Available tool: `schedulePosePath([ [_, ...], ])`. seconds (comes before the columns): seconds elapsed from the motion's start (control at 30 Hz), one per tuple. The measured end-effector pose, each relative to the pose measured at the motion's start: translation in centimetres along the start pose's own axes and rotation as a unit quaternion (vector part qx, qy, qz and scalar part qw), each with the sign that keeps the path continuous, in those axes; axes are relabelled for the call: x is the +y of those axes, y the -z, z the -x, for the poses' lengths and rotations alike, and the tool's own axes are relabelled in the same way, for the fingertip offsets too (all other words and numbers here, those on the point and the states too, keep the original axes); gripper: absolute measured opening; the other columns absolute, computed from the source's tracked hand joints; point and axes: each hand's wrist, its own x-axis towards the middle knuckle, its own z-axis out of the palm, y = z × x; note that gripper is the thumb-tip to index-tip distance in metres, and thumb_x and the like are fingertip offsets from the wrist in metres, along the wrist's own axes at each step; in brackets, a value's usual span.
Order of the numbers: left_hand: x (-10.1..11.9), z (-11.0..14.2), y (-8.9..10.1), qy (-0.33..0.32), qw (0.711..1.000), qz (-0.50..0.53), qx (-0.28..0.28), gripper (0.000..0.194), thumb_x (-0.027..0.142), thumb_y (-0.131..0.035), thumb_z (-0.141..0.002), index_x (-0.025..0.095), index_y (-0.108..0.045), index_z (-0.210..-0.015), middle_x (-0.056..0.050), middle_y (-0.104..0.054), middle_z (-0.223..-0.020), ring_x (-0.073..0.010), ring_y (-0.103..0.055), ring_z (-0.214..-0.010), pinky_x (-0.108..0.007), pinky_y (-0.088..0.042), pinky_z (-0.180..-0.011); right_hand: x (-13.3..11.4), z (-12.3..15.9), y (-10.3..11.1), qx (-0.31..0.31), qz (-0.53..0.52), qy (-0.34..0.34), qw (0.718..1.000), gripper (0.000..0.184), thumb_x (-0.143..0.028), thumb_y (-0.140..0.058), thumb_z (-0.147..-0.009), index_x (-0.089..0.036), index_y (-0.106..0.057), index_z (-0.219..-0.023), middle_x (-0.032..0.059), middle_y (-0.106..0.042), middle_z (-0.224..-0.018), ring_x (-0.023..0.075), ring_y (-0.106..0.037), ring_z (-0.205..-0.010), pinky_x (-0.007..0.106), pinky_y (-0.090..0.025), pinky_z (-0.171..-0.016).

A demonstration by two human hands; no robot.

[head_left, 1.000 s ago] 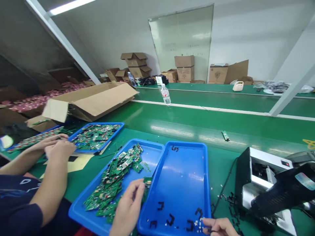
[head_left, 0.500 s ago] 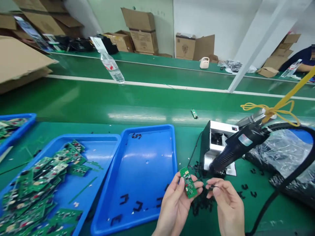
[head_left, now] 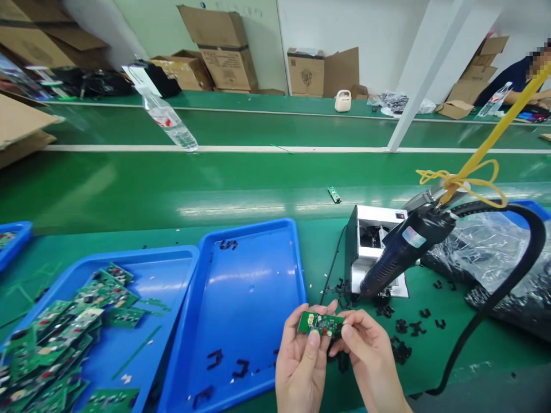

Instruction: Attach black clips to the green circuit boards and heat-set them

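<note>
Blue tray (head_left: 146, 258), at nine o'clock from the hands: heaped green circuit boards. Second blue tray (head_left: 245, 287), just right of it: scattered black plastic pieces. Circuit board (head_left: 321, 324), at six o'clock in the view, held in the air beside that tray's right rim: long axis nearly level, running left to right (a quarter turn from its near-upright tilt a moment ago). Left hand (head_left: 301, 367): fingers curled, thumb across the board's left end, gripping it. Right hand (head_left: 370, 355): thumb and fingers closed on the right end, now on the board instead of a small black piece. Heat gun (head_left: 404, 249), at two o'clock, nozzle down-left.
</note>
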Motion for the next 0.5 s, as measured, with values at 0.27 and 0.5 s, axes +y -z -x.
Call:
schedulePosePath([
  [0.27,-0.3,0.4,-0.3,-0.06,0.998,-0.027,-0.023,0.027,0.032,-0.084,-0.085,0.028,-0.071,-0.109,-0.004,-0.078,-0.109,-0.0305,-0.071,-0.122,-0.026,-0.063,-0.088,0.6,0.1,0.3,-0.01,-0.041,-0.027,0.999,0.026,-0.041,-0.085,-0.081,-0.018,-0.072,-0.082,0.005,-0.069,-0.096,0.0145,-0.066,-0.069,0.029,-0.061,-0.063],
  [0.5,-1.3,1.3,-0.3,-0.171,0.978,-0.114,-0.037,0.02,0.035,-0.077,-0.091,0.028,-0.067,-0.108,-0.003,-0.076,-0.11,-0.0296,-0.072,-0.121,-0.031,-0.062,-0.093,1.5,-0.1,0.7,-0.026,-0.049,0.009,0.998,0.018,-0.034,-0.081,-0.087,-0.019,-0.07,-0.086,0.0014,-0.069,-0.088,0.0135,-0.069,-0.066,0.027,-0.059,-0.062],
])
